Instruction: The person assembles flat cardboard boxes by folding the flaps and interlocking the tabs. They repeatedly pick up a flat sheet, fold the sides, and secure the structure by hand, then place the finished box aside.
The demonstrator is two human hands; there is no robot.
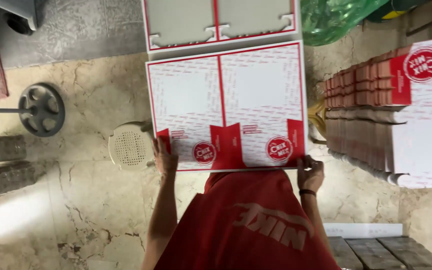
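A flat white cardboard box sheet (226,95) with red borders and round red logos lies in front of me, printed side up. My left hand (164,157) grips its near left corner, fingers resting on top of the print. At the near right corner, my right hand (310,173), with a dark band on the wrist, pinches the sheet's edge. My red shirt fills the lower middle of the view. A second sheet (221,20) lies beyond the first, plain grey-brown side up.
A tall stack of the same red and white flat boxes (376,105) stands at the right. A white perforated round stool (130,146) pokes out under the sheet's left side. A round metal stand base (42,109) sits on the marble floor at left, a green plastic bag (336,17) at the far right.
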